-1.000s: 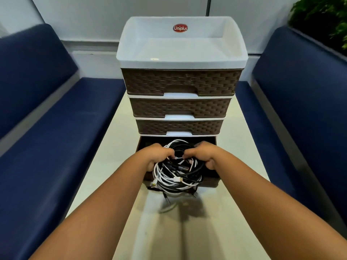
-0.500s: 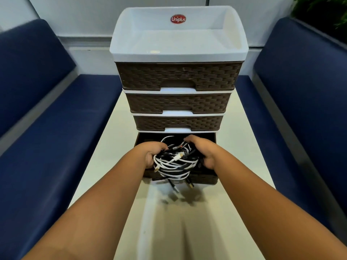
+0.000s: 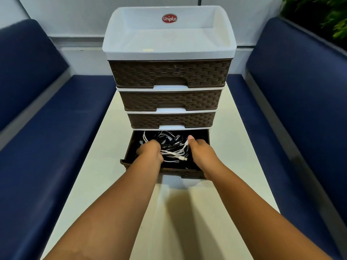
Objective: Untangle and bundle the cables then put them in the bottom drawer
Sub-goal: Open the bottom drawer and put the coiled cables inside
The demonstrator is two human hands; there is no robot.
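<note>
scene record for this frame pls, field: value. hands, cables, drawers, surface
left hand: closed on the cables, inside the bottom drawer
right hand: closed on the cables, inside the bottom drawer
cables: black and white bundle, down in the drawer
bottom drawer: pulled open
upper drawers: three, shut
top tray: white, nothing in it
table: white, unit stands on it

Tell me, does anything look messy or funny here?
Only a little: the bunch of black and white cables in the open brown bottom drawer looks loosely jumbled, with one white plug end sticking out between both hands.
</note>
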